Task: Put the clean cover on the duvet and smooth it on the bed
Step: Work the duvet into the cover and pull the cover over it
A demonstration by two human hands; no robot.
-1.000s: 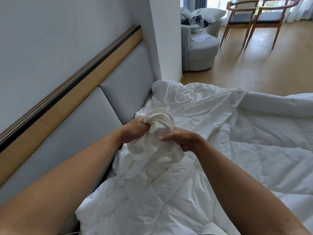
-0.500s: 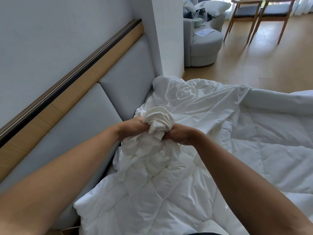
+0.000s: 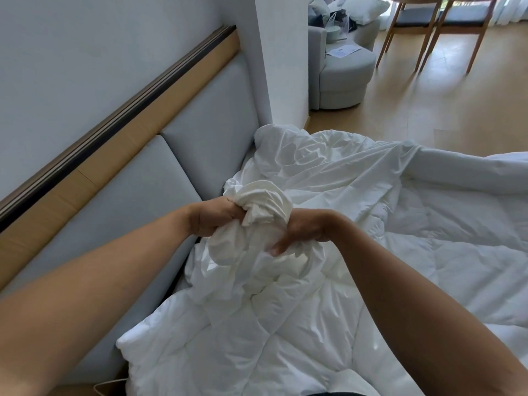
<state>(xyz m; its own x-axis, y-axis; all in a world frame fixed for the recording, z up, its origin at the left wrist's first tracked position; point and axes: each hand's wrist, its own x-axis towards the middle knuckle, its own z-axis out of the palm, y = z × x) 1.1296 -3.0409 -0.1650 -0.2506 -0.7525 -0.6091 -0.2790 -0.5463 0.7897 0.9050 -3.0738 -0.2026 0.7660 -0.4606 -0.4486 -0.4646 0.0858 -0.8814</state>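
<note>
Duvet [image 3: 257,338] fills the lower centre and right of the frame, lying against a padded grey headboard [image 3: 137,201] at left. A tan wood band [image 3: 177,87] runs above the headboard. A white pillar [image 3: 280,52] stands at top centre. Beyond it are a rounded grey armchair [image 3: 343,75] and two wooden chairs [image 3: 445,27] on a light wood floor [image 3: 428,115]. The duvet is white, puffy and quilted in diamonds. Cover [image 3: 328,167] is thin white cloth, heavily creased, spread at centre over the duvet's far part, with one end gathered into a tight wad at mid-frame. Left hand [image 3: 211,221] and right hand [image 3: 303,230] both grip that wad, fingers curled into the fabric.
</note>
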